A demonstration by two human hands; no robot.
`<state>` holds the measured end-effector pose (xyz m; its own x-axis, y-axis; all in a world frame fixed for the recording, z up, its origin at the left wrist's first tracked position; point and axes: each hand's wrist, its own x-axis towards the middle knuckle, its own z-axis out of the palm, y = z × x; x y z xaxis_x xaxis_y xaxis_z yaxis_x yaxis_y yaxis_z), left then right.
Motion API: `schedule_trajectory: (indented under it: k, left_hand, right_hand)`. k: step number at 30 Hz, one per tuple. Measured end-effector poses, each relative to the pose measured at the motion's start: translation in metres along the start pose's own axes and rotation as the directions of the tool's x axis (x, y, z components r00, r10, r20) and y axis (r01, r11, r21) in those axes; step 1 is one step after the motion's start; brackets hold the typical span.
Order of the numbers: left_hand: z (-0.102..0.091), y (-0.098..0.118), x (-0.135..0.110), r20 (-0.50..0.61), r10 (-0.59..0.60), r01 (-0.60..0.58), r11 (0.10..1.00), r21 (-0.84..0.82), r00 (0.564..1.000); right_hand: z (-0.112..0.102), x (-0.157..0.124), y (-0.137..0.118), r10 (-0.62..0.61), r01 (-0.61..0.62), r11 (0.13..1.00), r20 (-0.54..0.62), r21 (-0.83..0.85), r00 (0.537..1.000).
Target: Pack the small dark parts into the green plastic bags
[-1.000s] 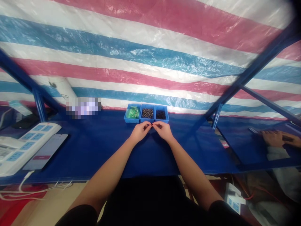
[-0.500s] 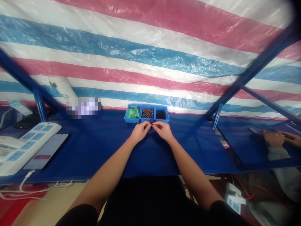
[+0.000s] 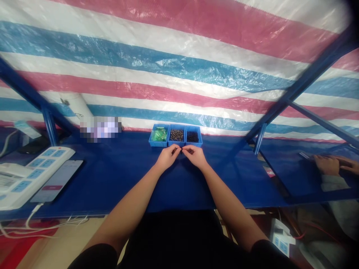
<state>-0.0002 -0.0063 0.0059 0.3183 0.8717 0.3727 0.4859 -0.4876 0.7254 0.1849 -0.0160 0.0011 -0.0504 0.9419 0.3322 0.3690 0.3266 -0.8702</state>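
Observation:
My left hand (image 3: pixel 168 156) and my right hand (image 3: pixel 194 155) meet fingertip to fingertip over the blue table (image 3: pixel 179 186). Each is closed in a pinch. A tiny dark piece shows between the fingertips, too small to name. Just beyond the hands, three blue bins stand in a row. Green and clear items fill the left bin (image 3: pixel 158 144). Small brass-and-dark metal parts (image 3: pixel 177 134) lie in the middle one. Small black parts (image 3: pixel 192 136) fill the right one.
On the left lie a white power strip (image 3: pixel 36 168) and a phone (image 3: pixel 60 179) with a charging cable. Blue metal bars (image 3: pixel 280 99) slant up at both sides before a striped plastic sheet (image 3: pixel 168 67). Another person's hands (image 3: pixel 328 164) rest at the far right.
The view has shifted very slightly. My hands keep their pinch at the same spot in front of the bins.

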Motion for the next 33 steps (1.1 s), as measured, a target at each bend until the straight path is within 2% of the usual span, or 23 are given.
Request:
schedule_trajectory:
  k: [17, 25, 33]
  left_hand:
    - [0.0010, -0.0008, -0.0006, -0.006, 0.010, -0.010, 1.000, -0.014, 1.000]
    - [0.0014, -0.0036, 0.0004, -0.011, 0.032, -0.032, 0.999, 0.002, 0.999]
    - [0.0018, -0.0019, -0.0003, -0.012, 0.000, 0.000, 1.000, -0.022, 1.000]
  right_hand:
    - [-0.0009, -0.0011, -0.0045, 0.002, -0.002, 1.000, -0.004, -0.013, 1.000]
    - [0.0007, -0.0002, 0.0010, -0.005, 0.005, 1.000, 0.000, -0.012, 1.000]
    - [0.0005, -0.0003, -0.0020, -0.001, 0.001, 1.000, -0.006, -0.001, 1.000]
